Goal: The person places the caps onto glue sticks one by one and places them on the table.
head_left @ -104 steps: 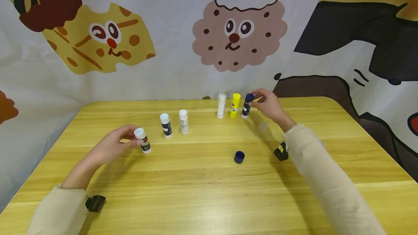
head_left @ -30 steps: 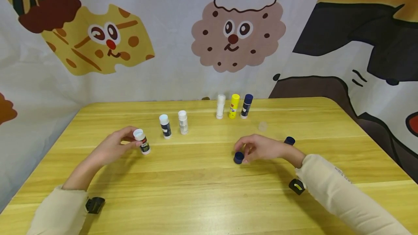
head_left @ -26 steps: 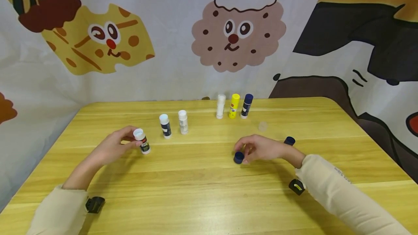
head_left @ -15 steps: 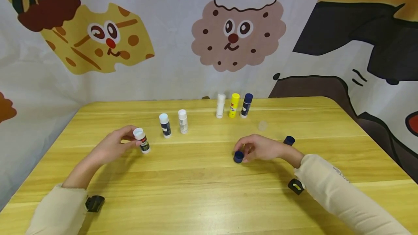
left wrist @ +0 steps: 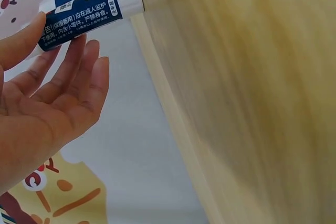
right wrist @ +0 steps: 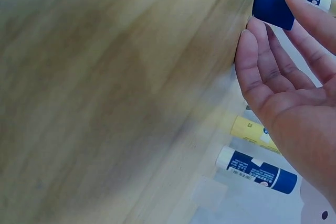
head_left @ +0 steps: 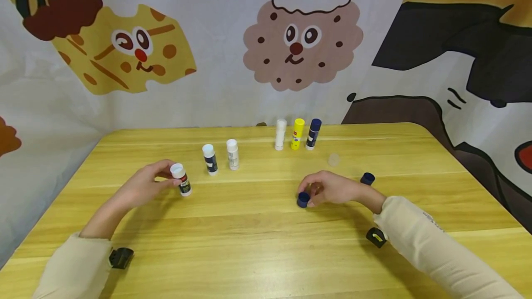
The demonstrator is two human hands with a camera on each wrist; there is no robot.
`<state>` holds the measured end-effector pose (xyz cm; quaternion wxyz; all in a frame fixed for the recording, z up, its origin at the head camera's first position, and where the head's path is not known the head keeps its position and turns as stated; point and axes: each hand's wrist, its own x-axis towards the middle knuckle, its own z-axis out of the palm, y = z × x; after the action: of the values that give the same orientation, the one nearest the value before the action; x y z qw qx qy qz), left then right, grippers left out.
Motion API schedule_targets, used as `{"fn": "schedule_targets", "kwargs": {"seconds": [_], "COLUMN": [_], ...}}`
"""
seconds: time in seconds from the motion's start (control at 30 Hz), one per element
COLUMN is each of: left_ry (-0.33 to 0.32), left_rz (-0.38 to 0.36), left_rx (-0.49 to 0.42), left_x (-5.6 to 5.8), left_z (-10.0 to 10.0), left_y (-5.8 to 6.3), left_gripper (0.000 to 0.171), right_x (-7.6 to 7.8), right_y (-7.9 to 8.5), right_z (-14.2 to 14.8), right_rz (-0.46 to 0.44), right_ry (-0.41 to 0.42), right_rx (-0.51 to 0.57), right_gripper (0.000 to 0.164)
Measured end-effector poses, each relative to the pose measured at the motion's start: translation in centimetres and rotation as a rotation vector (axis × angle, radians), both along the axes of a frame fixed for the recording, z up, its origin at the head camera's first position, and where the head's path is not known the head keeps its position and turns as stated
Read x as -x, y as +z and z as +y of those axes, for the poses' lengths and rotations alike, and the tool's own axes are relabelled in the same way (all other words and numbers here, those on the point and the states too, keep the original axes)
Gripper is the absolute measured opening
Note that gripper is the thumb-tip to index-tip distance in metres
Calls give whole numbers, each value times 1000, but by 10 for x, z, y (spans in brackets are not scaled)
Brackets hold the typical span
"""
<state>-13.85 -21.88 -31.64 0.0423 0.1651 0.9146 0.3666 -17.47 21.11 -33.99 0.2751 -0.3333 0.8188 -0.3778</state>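
On the left, my left hand [head_left: 143,186] grips an upright glue stick [head_left: 184,187] between thumb and fingers. It has a dark label and a white open-looking top, and no coloured cap on it. Its base rests on the table; in the left wrist view the blue label [left wrist: 81,11] faces the camera. My right hand [head_left: 330,188] pinches a loose dark blue cap [head_left: 303,200] that stands on the table, hollow side up. Thumb and fingertips hold the cap [right wrist: 273,6] from its sides in the right wrist view.
Two white-topped glue sticks, one blue-labelled [head_left: 210,160] and one white [head_left: 233,155], stand left of centre. At the back are a white [head_left: 280,135], a yellow [head_left: 297,134] and a navy-capped glue stick [head_left: 313,134]. A translucent disc [head_left: 334,159] and another blue cap [head_left: 367,178] lie right.
My right hand has left the navy-capped glue stick at the back and come forward to the loose blue cap, which it now pinches. My left hand stays on its glue stick.
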Motion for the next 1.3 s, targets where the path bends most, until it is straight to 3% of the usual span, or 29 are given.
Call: {"fn": "schedule_targets", "kwargs": {"seconds": [0.3,0.7,1.3], "left_ry": [-6,-62,-124], "left_rz": [-4,1,63], "left_rx": [-3,-92,-86], "left_x": [-2,-9,-14], "left_z": [6,24,47], "left_y": [7,16,21], "left_gripper": [22,21,21], "right_x": [-3,-6,-8], "right_y": [3,8,25], "right_z": [0,-1,-4], "right_rz": [-15,-42,83], "right_ry": [-18,-16,-18], "right_rx": [5,51,105], "right_gripper": [26,23,22]}}
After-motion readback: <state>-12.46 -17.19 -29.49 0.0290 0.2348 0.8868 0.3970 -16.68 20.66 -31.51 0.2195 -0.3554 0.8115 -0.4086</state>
